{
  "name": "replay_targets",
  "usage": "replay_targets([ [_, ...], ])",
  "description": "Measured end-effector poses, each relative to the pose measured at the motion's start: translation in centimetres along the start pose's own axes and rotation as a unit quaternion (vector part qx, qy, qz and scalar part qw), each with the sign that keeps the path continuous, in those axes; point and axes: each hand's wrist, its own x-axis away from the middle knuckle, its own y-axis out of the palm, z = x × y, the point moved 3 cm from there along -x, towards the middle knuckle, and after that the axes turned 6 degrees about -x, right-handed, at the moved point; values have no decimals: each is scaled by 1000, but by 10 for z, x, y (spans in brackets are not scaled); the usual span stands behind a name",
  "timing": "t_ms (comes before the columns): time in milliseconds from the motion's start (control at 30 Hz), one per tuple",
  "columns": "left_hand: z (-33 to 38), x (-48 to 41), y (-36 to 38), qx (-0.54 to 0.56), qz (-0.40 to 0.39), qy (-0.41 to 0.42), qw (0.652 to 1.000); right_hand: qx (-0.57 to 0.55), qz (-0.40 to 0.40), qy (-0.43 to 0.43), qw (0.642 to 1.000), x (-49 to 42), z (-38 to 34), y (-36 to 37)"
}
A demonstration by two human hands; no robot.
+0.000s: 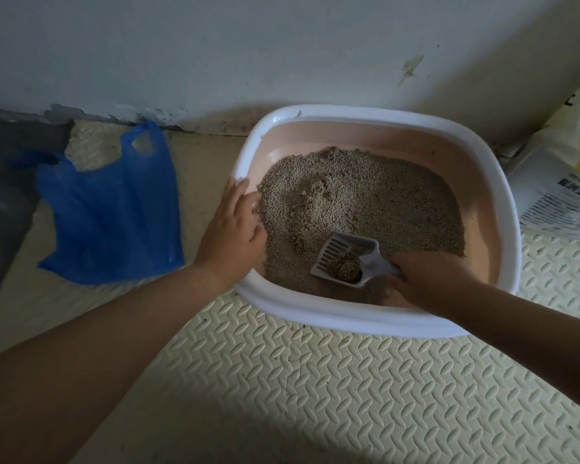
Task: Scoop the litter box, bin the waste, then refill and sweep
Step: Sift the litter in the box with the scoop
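Cream foam mat [315, 380], embossed, running up to a scuffed pale wall [215, 45]; light dim.

Right hand [426, 279]: my fingers are curled tight round the handle of the grey scoop [345, 259], over the near right corner of the box. The scoop's long axis runs from my grip up and to the left, slotted end leading. A dark clump [347, 271] sits in the bowl, close to the handle end. I cannot tell whether the scoop is lifted or resting on the surface.

Left hand [231, 229]: fingers fairly straight, holding nothing, laid over the left rim of the litter box [349, 319], tips at the edge of the litter [365, 195].

Litter: grey-tan granules, surface uneven, banked higher toward the back, pink inner wall bare above it.

Blue plastic bag [114, 209]: on the mat to the left of the box, beyond my left hand, well apart from the scoop. It lies flat, handles toward the wall, mouth closed. The scoop already points that way, so the carry should go leftward across the box. My left hand is the nearer one and will likely have to open the bag first.

Litter sack [563, 182]: right of the box, against the wall.
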Motion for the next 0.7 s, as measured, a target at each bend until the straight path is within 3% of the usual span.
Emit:
replay_targets([
  [167, -21, -2, -10, 51, -22, -62, 997, 17, 4, -27, 999, -15, -3, -12],
  [267, -36, -3, -18, -37, -72, -15, 997, 58, -16, -62, 996, -27, 4, -26],
  [400, -34, -4, -20, -124, -78, 34, 989, 82, 1, -95, 992, -38, 0, -33],
  [700, -36, -3, -17, -115, -67, 50, 990, 56, 15, -127, 990, -67, -22, -29],
])
